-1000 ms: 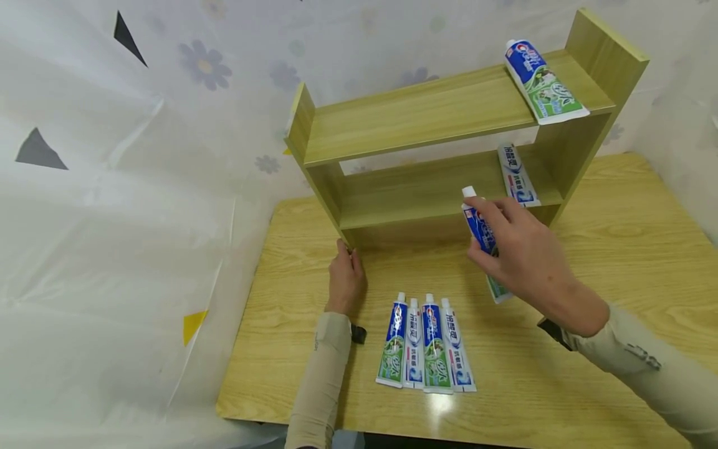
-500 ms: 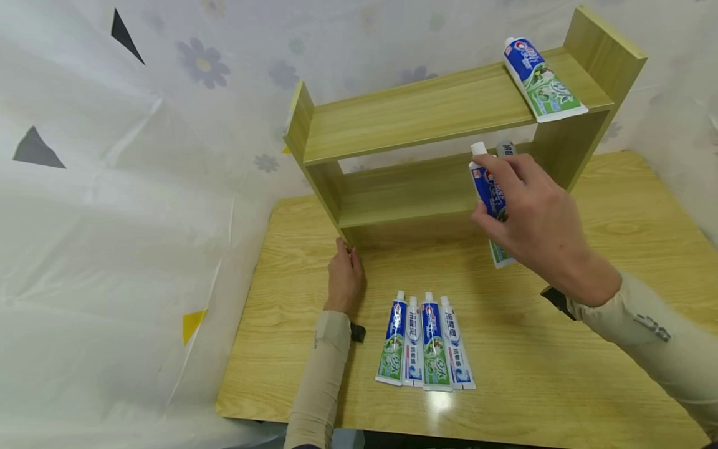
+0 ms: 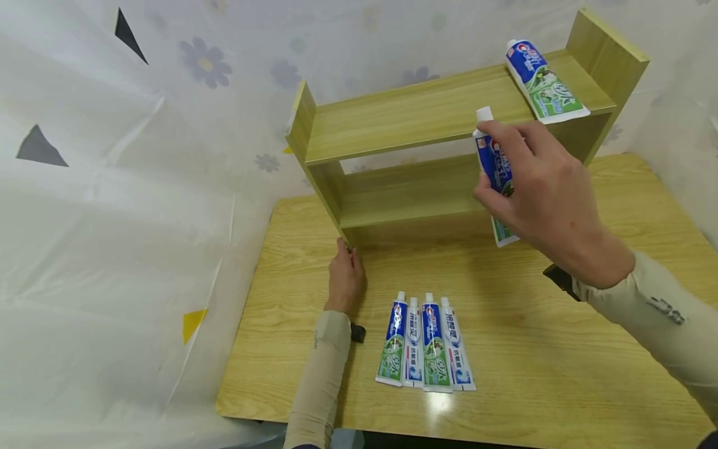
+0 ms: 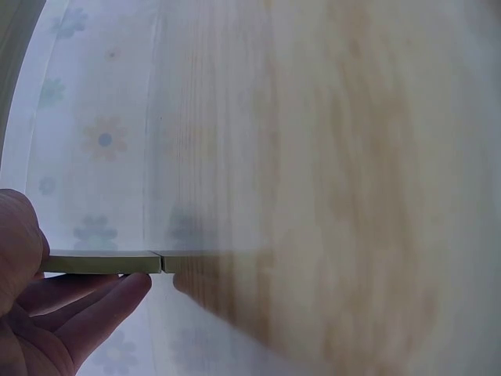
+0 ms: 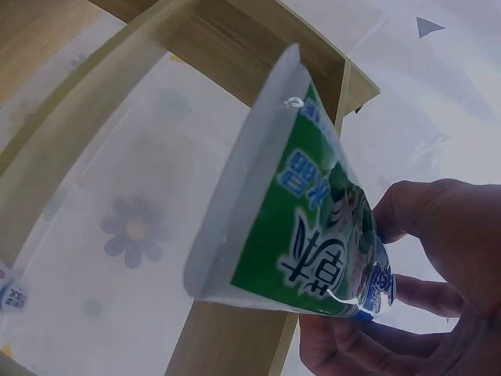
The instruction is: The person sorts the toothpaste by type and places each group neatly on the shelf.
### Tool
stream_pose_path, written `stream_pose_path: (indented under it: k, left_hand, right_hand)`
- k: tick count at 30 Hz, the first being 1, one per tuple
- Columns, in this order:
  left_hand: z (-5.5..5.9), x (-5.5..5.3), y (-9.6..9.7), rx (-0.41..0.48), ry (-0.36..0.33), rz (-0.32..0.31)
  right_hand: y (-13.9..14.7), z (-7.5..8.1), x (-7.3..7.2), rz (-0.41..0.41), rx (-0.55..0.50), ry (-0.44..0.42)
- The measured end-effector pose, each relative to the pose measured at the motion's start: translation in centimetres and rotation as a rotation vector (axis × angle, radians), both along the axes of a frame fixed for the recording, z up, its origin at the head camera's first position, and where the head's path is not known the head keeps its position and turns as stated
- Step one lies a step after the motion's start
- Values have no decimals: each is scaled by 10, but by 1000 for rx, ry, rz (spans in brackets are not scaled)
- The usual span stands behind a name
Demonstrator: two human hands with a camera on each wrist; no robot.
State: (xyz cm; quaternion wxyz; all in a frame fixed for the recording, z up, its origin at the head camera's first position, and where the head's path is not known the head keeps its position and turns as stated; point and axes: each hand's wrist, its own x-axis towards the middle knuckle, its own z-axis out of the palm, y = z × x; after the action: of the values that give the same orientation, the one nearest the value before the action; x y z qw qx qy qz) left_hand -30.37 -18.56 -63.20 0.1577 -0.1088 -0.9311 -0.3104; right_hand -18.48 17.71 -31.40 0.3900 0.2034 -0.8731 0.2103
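Observation:
My right hand [image 3: 552, 193] grips a blue and green toothpaste tube [image 3: 493, 163] by its sides, cap up, in front of the shelf's upper board. The right wrist view shows the tube's flat green end [image 5: 301, 235] close to the camera. My left hand [image 3: 344, 274] pinches the bottom of the wooden shelf's left side panel [image 4: 102, 264] between thumb and fingers. Another blue and green tube [image 3: 544, 81] lies at the right end of the top board [image 3: 415, 112]. Behind my right hand, the right part of the lower board [image 3: 409, 190] is hidden.
Several toothpaste tubes lie side by side on the wooden table [image 3: 291, 349], blue-green ones [image 3: 434, 343] alternating with white ones [image 3: 457, 346]. The shelf's raised right side panel [image 3: 608, 56] stands beside the top tube. Flowered sheeting [image 3: 241, 93] covers the wall behind.
My right hand has lifted the toothpaste tube from in front of the lower board to the height of the upper board, and now covers the white tube there. My left hand stays put.

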Motion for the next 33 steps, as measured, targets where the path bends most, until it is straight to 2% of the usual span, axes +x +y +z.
stream_pose_path:
  k: [2, 3, 6, 7, 9, 10, 13, 18, 23, 28, 29, 33]
  left_hand:
    - [1, 0, 1, 23, 4, -6]
    - [12, 6, 4, 32, 12, -12]
    - [15, 8, 6, 82, 16, -12]
    - [19, 11, 7, 85, 16, -18]
    - [22, 13, 7, 99, 13, -22]
    - [12, 8, 5, 105, 2, -19]
    - [15, 9, 4, 73, -5, -19]
    - [5, 1, 0, 14, -12, 17]
    - [0, -1, 0, -7, -2, 9]
    - [-1, -1, 3, 17, 12, -5]
    - [6, 5, 5, 18, 16, -8]
    - [7, 7, 7, 29, 12, -8]
  right_hand:
    - [-1, 6, -2, -3, 3, 3]
    - [-1, 9, -4, -3, 6, 0]
    - [-1, 18, -8, -6, 13, -25]
    - [-2, 21, -10, -9, 10, -35]
    - [-3, 27, -11, -19, 1, -64]
    - [-4, 30, -12, -24, -2, -76]
    - [-8, 42, -15, -29, -23, -114]
    - [-18, 62, -23, -16, -26, -135]
    - [-21, 76, -34, -18, -20, -146]
    - [-18, 88, -48, -43, -25, -226]
    - [-18, 89, -51, -49, -23, -243]
    - [-17, 95, -59, -63, -5, -322]
